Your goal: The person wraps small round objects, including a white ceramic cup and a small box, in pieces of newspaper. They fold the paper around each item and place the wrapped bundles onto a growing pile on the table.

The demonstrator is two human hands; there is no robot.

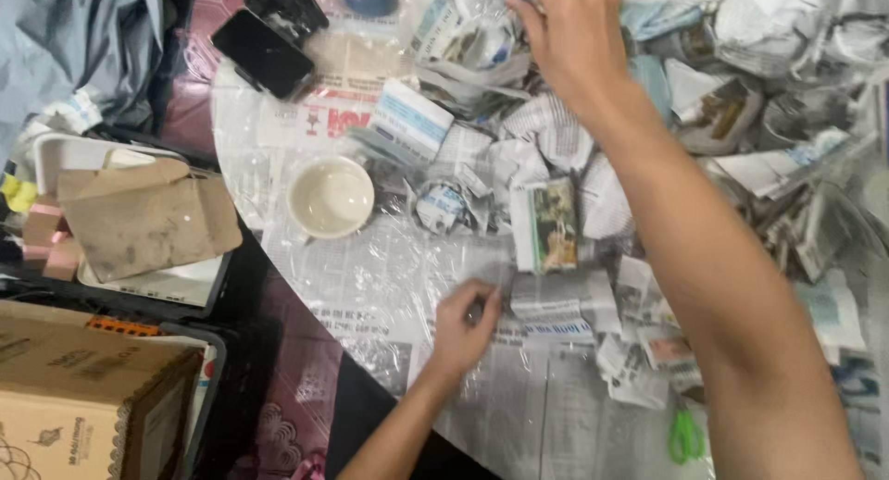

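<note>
The left hand (466, 321) had its fingers curled nearly closed, pinching the edge of a folded newspaper piece (560, 311) that lay at its 3 o'clock on the plastic-covered table (389, 267). The right hand (574, 36) was reaching far forward — fingers spread and slightly bent, pressing on the pile of crumpled newspaper (741, 63). A white bowl (331, 198) stood at 10 o'clock from the left hand, well apart.
</note>
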